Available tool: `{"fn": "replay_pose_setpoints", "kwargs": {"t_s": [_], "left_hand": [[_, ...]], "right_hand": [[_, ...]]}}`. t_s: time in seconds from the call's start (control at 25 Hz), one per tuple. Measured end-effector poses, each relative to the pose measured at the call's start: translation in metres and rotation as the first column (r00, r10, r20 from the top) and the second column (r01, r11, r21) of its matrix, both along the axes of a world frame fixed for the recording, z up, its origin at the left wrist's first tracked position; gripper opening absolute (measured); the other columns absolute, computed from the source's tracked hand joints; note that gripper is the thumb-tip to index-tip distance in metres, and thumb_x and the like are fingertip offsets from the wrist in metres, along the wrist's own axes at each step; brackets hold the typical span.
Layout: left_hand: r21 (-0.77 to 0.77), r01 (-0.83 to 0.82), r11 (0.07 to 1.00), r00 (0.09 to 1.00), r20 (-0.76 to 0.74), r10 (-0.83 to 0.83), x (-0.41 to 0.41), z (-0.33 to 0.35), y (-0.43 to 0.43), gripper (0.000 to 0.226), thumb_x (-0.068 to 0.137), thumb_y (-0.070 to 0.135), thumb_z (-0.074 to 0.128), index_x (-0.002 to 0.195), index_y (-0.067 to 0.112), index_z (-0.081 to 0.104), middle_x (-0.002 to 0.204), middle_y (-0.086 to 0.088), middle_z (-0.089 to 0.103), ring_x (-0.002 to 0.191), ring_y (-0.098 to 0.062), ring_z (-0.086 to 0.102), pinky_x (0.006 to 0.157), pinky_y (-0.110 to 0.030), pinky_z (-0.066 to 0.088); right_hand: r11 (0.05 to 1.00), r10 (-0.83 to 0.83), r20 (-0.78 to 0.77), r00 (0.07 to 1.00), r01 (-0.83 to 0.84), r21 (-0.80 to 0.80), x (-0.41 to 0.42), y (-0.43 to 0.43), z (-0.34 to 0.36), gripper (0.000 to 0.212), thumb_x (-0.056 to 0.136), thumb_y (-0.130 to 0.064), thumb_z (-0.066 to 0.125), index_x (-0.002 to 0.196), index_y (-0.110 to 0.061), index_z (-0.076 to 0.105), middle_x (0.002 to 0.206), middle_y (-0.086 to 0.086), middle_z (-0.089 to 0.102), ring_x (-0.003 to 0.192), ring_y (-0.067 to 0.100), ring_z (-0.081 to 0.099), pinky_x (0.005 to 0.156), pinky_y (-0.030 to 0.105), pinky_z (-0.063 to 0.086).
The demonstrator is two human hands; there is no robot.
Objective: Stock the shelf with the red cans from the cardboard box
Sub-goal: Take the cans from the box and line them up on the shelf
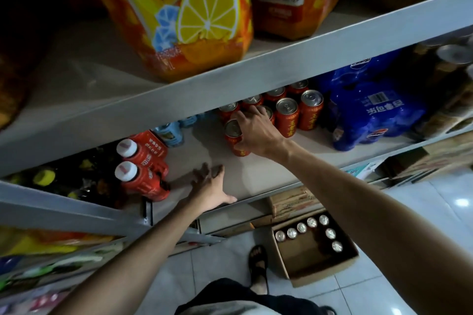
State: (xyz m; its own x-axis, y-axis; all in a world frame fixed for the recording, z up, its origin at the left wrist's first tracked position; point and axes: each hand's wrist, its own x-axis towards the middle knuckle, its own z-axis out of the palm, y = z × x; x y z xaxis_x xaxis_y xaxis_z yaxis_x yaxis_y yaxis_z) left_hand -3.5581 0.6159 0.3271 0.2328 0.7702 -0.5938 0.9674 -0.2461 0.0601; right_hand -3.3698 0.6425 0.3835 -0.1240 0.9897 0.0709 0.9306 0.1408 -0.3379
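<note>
Several red cans [288,116] stand in rows on the grey shelf [268,176], right of its middle. My right hand [253,133] grips the front-most red can [234,139], which stands on the shelf at the left end of the group. My left hand [210,186] lies flat on the shelf's front edge with fingers spread and nothing in it. On the floor below, an open cardboard box [317,258] holds several more cans along its far and right sides, only their silver tops showing.
Red bottles with white caps [143,169] and blue bottles [169,133] stand left of the cans. A blue shrink-wrapped pack [371,110] sits to their right. Orange lemon-print packs [184,15] fill the shelf above. My sandalled foot [258,263] is beside the box.
</note>
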Motion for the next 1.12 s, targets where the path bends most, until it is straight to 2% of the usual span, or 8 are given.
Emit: {"fn": "replay_pose_setpoints", "kwargs": {"t_s": [0.16,0.4,0.56,0.72,0.84,1.04,1.12], "left_hand": [[-0.095,-0.002,0.995,0.999,0.042,0.006,-0.003,0.006,0.008,0.119,0.070,0.067,0.072,0.158,0.024,0.004,0.161,-0.027,-0.011,0.147,-0.051,-0.007,0.119,-0.060,0.011],[-0.090,0.039,0.995,0.999,0.001,-0.039,0.001,0.009,0.004,0.124,0.067,0.064,0.075,0.157,0.023,0.000,0.158,-0.032,-0.012,0.145,-0.055,-0.006,0.118,-0.062,0.011],[-0.073,0.067,0.995,0.998,-0.009,-0.068,0.001,0.009,0.004,0.123,0.068,0.065,0.074,0.157,0.021,0.002,0.158,-0.034,-0.006,0.145,-0.056,0.000,0.118,-0.062,0.013],[-0.074,0.090,0.993,0.996,-0.011,-0.091,0.003,0.010,0.004,0.122,0.070,0.066,0.072,0.157,0.019,0.001,0.158,-0.034,-0.003,0.146,-0.053,-0.001,0.118,-0.061,0.013],[-0.081,0.094,0.992,0.996,-0.002,-0.094,0.003,0.010,0.005,0.122,0.071,0.065,0.073,0.157,0.019,0.001,0.159,-0.034,-0.001,0.147,-0.051,-0.002,0.118,-0.061,0.016],[-0.090,0.081,0.993,0.997,-0.011,-0.082,0.002,0.006,0.006,0.123,0.069,0.065,0.073,0.157,0.021,0.000,0.159,-0.033,-0.005,0.147,-0.051,-0.001,0.117,-0.061,0.018],[-0.077,0.099,0.992,0.994,-0.036,-0.102,0.003,0.003,0.008,0.123,0.069,0.067,0.073,0.157,0.020,0.001,0.158,-0.035,-0.002,0.147,-0.051,0.001,0.117,-0.061,0.017]], "right_hand": [[1.000,-0.018,0.010,1.000,0.018,-0.022,0.000,0.007,-0.006,0.077,0.073,-0.040,0.078,0.138,-0.013,0.045,0.135,0.011,0.057,0.132,0.030,0.038,0.113,0.040,0.017],[0.999,-0.036,0.056,0.998,0.034,0.041,0.001,0.009,-0.011,0.081,0.071,-0.039,0.079,0.141,-0.015,0.047,0.144,0.010,0.043,0.135,0.029,0.035,0.115,0.042,0.021],[0.995,-0.045,0.139,0.989,0.032,0.090,0.001,0.011,-0.016,0.080,0.070,-0.040,0.079,0.139,-0.013,0.048,0.141,0.008,0.049,0.134,0.028,0.037,0.112,0.041,0.024],[0.992,-0.068,0.128,0.989,0.054,0.112,-0.001,0.014,-0.019,0.078,0.068,-0.039,0.080,0.134,-0.010,0.052,0.135,0.009,0.055,0.129,0.028,0.042,0.108,0.041,0.027],[0.990,-0.074,0.091,0.993,0.062,0.125,0.001,0.012,-0.022,0.081,0.067,-0.039,0.081,0.136,-0.011,0.049,0.137,0.009,0.054,0.132,0.027,0.041,0.110,0.042,0.026],[0.988,-0.090,0.123,0.988,0.073,0.136,0.014,0.005,-0.017,0.096,0.065,-0.045,0.082,0.144,-0.012,0.039,0.143,0.014,0.046,0.132,0.031,0.038,0.115,0.046,0.023],[0.986,-0.115,0.182,0.976,0.090,0.142,0.033,0.003,-0.013,0.090,0.068,-0.043,0.079,0.144,-0.013,0.040,0.141,0.015,0.047,0.130,0.033,0.039,0.115,0.048,0.023]]}}
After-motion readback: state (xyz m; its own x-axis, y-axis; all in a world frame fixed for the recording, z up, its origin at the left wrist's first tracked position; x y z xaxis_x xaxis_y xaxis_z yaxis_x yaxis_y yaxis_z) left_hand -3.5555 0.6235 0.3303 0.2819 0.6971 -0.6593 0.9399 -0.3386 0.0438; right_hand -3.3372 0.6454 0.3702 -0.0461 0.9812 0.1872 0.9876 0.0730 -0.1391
